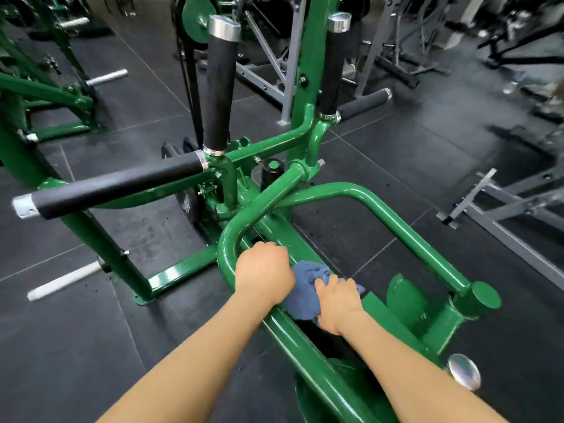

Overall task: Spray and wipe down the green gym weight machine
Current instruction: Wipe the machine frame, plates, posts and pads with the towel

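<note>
The green weight machine (381,209) fills the middle of the view, with bent green tubes and black foam handles (116,186). My left hand (264,271) is curled round the curved green tube near its bend. My right hand (340,302) grips a crumpled blue cloth (305,293) and presses it against the machine's lower green frame, just right of the left hand. No spray bottle is in view.
Upright black handles (218,87) with chrome caps rise behind the hands. Another green machine (45,96) stands at the left and grey steel frames (503,209) at the right. Black rubber floor tiles (76,331) lie all around. A chrome cap (464,375) pokes out lower right.
</note>
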`<state>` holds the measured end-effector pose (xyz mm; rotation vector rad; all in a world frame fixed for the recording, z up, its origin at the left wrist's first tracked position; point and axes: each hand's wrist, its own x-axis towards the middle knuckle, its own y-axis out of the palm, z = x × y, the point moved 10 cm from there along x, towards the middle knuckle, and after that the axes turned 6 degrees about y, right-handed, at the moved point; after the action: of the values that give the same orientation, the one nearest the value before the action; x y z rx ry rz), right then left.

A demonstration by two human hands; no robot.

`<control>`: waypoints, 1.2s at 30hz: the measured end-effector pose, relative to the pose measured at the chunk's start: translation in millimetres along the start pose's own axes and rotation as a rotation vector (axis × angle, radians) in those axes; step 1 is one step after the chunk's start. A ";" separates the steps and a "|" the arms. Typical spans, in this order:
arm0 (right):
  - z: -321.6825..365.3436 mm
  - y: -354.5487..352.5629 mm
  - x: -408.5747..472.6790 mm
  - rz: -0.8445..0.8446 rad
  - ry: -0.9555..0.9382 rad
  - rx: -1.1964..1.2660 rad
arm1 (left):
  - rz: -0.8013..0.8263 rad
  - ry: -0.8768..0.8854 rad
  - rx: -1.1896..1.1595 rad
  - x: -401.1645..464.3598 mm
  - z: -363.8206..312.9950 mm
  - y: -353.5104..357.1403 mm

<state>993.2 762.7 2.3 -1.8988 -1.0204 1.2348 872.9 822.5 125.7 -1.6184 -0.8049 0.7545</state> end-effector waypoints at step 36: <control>-49.0 -155.6 -213.3 -0.338 0.103 1.292 | -0.356 -0.659 -1.501 -180.3 -8.9 24.5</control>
<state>944.2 649.1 240.6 -0.7253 -0.2622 1.1166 781.4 665.3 113.7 -2.3469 -2.4483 0.3409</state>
